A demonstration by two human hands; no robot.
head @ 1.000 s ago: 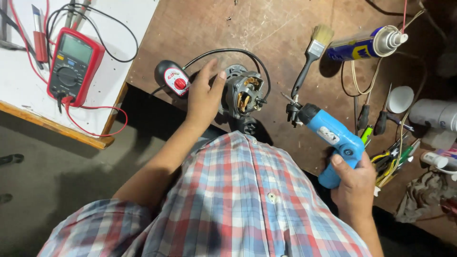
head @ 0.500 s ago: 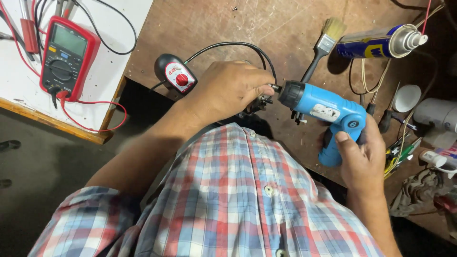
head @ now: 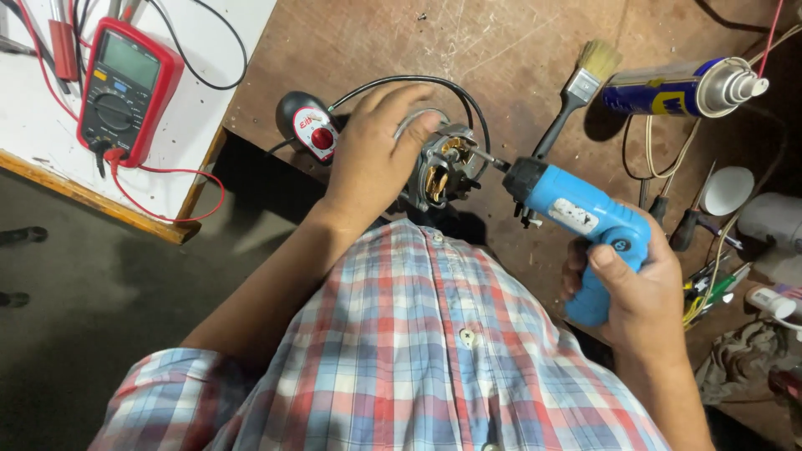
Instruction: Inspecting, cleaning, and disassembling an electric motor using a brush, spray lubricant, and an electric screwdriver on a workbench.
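Observation:
My left hand (head: 376,154) grips a small metal motor (head: 443,167) with copper windings, held at the near edge of the brown workbench (head: 501,50). My right hand (head: 631,288) holds a blue cordless screwdriver (head: 581,221) by its handle. Its bit touches the right side of the motor. A black cable (head: 418,81) loops over the motor from behind my left hand.
A black and red controller (head: 307,127) lies left of the motor. A red multimeter (head: 125,88) with red and black leads sits on a white table at far left. A paintbrush (head: 576,88), a blue spray can (head: 681,88) and hand tools (head: 693,225) lie at right.
My left hand has shifted on the motor, uncovering its face. The blue screwdriver has moved slightly right and down, its bit now against the motor's right side.

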